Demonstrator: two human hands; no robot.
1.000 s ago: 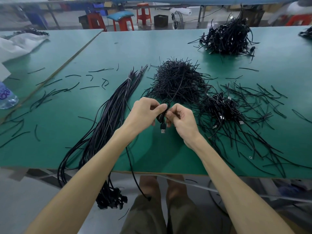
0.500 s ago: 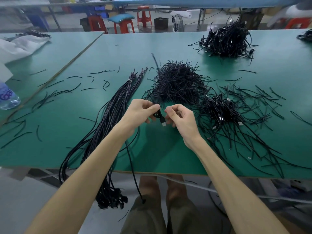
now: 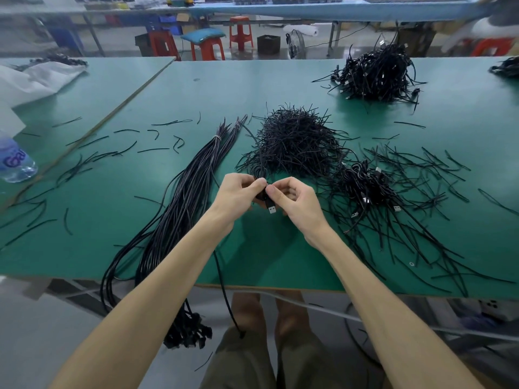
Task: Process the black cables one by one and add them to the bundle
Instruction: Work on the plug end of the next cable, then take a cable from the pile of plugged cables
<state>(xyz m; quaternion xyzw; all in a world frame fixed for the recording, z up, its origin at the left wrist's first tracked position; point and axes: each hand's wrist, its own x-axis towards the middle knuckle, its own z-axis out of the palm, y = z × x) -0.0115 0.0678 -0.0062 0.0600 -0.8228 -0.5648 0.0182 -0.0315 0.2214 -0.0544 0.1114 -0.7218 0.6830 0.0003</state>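
Observation:
My left hand (image 3: 238, 192) and my right hand (image 3: 295, 200) meet above the green table (image 3: 280, 254), both pinching one black cable (image 3: 224, 290) near its USB plug (image 3: 271, 208), which points down between them. The cable's long tail drops off the table's front edge toward my knees. A long bundle of straightened black cables (image 3: 185, 192) lies to the left of my hands, tied with a band near its far end, its plug ends hanging over the front edge. A small heap of coiled cables (image 3: 365, 186) sits right of my hands.
A mound of short black ties (image 3: 295, 141) lies just beyond my hands. Another cable heap (image 3: 376, 74) is at the far right. Loose ties are scattered left and right. A water bottle (image 3: 14, 161) stands at the left edge. Stools stand behind the table.
My hands have kept working the cable near its plug; the plug now hangs down between my fingers, and a loose strand that rose over the tie mound has dropped.

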